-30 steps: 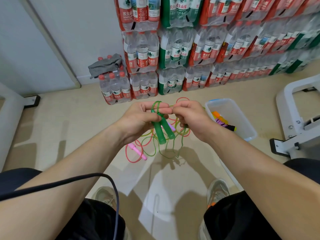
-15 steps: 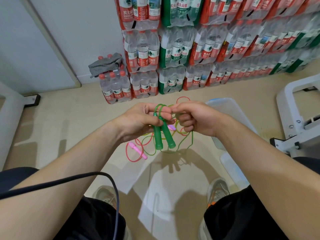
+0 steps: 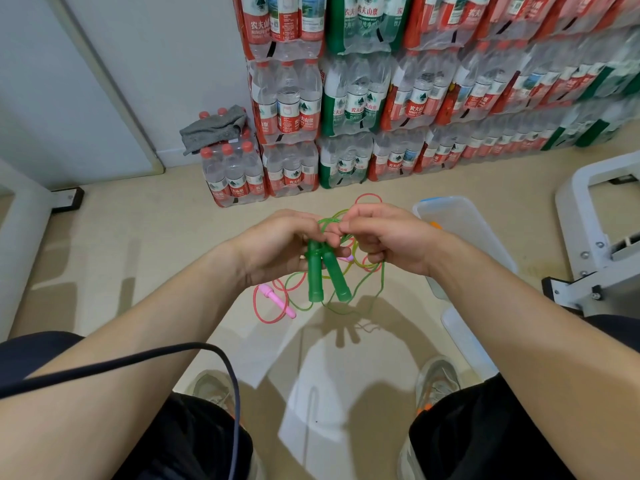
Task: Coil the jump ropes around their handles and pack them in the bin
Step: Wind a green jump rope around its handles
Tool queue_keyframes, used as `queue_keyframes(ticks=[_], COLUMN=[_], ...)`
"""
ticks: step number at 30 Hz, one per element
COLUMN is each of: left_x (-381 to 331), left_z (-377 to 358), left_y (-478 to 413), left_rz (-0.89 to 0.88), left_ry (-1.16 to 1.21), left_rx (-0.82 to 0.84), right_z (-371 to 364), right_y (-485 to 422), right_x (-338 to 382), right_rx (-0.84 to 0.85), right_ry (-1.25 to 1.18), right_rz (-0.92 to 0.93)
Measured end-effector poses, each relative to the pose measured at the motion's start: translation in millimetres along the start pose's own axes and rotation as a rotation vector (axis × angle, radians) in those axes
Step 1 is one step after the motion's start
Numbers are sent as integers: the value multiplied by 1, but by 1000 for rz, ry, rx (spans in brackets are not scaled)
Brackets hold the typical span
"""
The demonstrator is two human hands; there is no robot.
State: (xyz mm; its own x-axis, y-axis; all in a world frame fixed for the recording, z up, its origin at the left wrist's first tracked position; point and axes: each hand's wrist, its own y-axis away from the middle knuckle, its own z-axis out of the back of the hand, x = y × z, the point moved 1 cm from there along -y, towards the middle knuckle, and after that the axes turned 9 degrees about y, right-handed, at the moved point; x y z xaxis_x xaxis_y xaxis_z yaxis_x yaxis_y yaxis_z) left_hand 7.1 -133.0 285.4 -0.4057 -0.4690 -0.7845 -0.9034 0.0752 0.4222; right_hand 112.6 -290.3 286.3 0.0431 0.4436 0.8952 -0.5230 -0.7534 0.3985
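Note:
Two green jump-rope handles (image 3: 325, 277) hang side by side, tips down, above the floor. My left hand (image 3: 277, 242) grips their upper ends. My right hand (image 3: 384, 237) pinches the thin green rope (image 3: 375, 289) just above the handles, and loose loops of it trail down below. On the floor beneath lies a pink jump rope (image 3: 266, 306) with a pink handle (image 3: 277, 301), uncoiled. The clear plastic bin (image 3: 464, 230) stands to the right, partly behind my right wrist, with something orange showing inside.
Stacked packs of water bottles (image 3: 346, 98) line the back wall, a grey cloth (image 3: 216, 128) on one pack. A white metal frame (image 3: 595, 233) stands at right. A dark cable (image 3: 145, 358) crosses my left forearm. My knees and shoes are at the bottom.
My right hand has shifted left and turned over the handles' tops, drawing the green rope with it. The handles have tilted a little in my left hand.

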Motion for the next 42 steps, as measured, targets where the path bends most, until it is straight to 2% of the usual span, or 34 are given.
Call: queue_keyframes(ticks=[3,8,14,19,23,27,34,39,42], left_x=[1,6,13,17,20,21,23,23,23], left_z=[-3,-5,-6,-6,-7,-8,-4,-5,-8], left_y=[-2,-9,-14,-15,-15,-14,-19,-20,-17], left_rz=[16,-110,-212,-262,-288,-318,-234,-159,-119], left_ry=[40,80,-63,-181,-264,-241,-263,-65,49], left_rx=[-95,-369,-456,-503,-522,-523,-534,-479,-390], right_z=[-2,-8,-16,-18,-20,-19,-14,-13,-12], right_y=[-2,-7,-13,-15,-13,-15,-17,-18,-18], right_x=[-2,-5,-7,-7,-4,-8,-11,-11,-12], right_rx=[-33,-110,-219,-245,-275,-295,-320,-295,-299], right_ry=[4,128,209,256,285,322,587,717,745], right_rz=[22,79,77,86,118,125,119,82,56])
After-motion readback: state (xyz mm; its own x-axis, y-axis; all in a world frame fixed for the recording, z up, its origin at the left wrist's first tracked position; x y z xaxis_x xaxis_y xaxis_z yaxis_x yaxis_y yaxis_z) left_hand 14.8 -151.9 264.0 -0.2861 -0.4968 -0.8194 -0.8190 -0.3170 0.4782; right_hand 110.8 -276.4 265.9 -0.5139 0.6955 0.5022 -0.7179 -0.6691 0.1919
